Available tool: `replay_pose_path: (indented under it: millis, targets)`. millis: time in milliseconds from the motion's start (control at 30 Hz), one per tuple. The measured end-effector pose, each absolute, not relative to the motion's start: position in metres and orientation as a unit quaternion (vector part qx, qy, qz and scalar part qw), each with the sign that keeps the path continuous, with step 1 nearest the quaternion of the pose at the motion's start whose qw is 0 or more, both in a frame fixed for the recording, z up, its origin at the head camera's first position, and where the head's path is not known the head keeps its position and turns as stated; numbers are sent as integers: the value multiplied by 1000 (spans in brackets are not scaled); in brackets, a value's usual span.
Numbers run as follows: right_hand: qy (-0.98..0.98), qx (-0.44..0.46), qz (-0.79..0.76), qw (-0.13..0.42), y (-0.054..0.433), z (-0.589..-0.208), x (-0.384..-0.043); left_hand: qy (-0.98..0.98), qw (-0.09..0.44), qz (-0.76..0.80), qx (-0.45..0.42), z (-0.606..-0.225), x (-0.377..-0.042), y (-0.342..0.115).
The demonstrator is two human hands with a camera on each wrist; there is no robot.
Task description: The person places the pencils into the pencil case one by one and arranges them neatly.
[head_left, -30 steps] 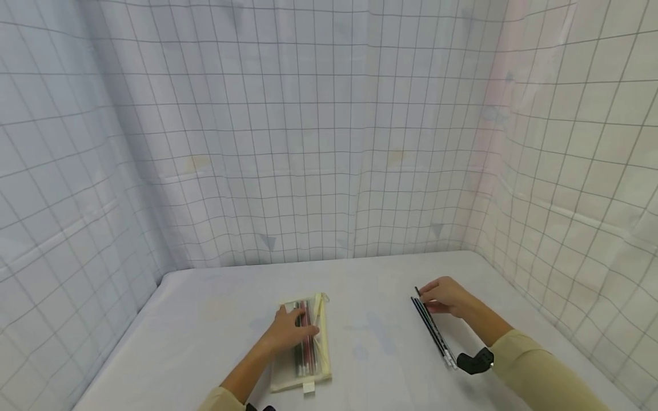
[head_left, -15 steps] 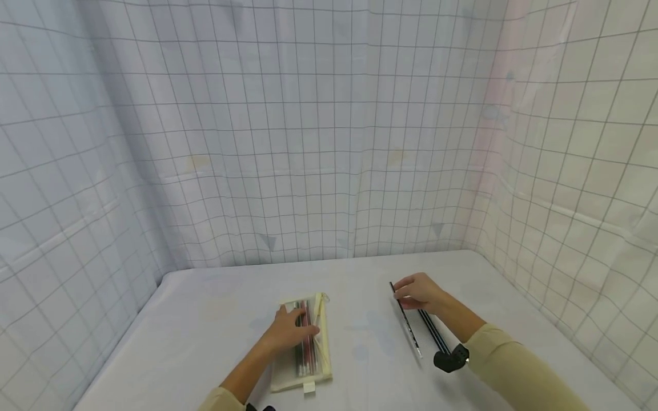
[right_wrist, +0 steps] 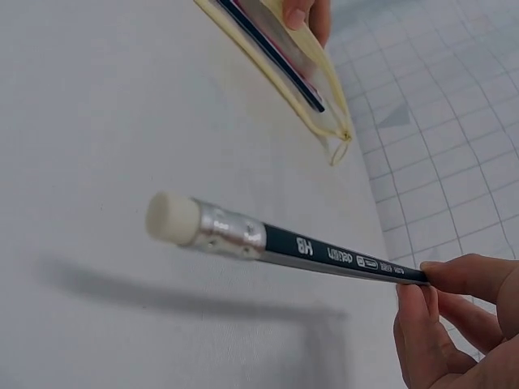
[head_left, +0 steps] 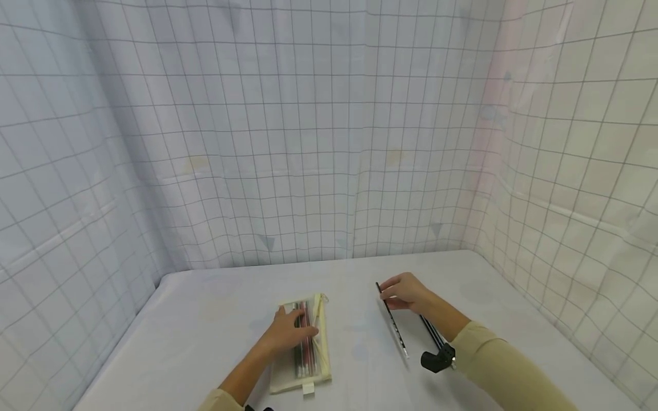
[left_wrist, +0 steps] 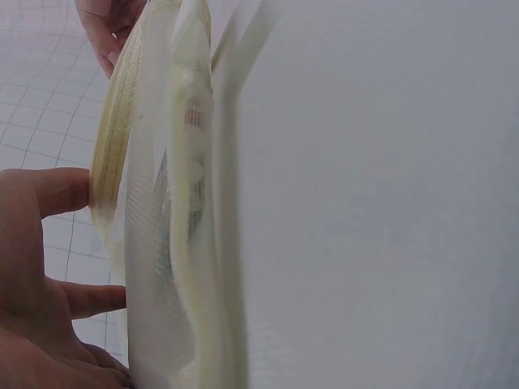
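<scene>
Nearest up, the white tab [head_left: 308, 390] juts from the near end of the translucent pouch [head_left: 283, 374], which sits a little left of the middle of the table [head_left: 195, 342]. Pencils inside [head_left: 304, 362], several of them, so this looks partly done. The left hand [head_left: 284, 331] rests over the pouch, fingers spread and relaxed, touching it rather than grasping; whether the zip is fully undone, I can't tell.

Over towards the right edge, at least two dark loose pencils [head_left: 432, 331] lie on the table, partly covered by the right forearm and the black wrist device [head_left: 436, 359]. Those appear to be what's left, along with the one in hand: a dark pencil [right_wrist: 288, 247] up off the surface, between the pouch and the loose pair, eraser end pointing to the near edge. The right hand [head_left: 408, 291] pinches it at its far end, thumb against fingers.

And there's print! White lettering reads "HB", then what looks like the "deli" brand; the smaller marks are too fine to make out. Beyond the far edge hangs a grid-patterned curtain [head_left: 329, 171].
</scene>
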State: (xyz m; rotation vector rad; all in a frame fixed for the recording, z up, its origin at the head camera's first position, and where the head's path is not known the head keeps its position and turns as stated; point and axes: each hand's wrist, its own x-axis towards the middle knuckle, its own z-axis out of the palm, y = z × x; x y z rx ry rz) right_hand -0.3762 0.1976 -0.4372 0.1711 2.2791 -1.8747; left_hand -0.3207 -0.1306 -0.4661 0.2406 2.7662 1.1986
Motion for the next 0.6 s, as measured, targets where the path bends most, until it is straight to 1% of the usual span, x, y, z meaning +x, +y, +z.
replay_pose_path:
  millis: [233, 600]
  targets:
    - [768, 52, -630, 97, 185, -436, -376, 913, 59, 397, 79, -465, -320, -132]
    - [765, 40, -634, 111, 148, -439, -379, 909, 59, 404, 80, -465, -320, -131]
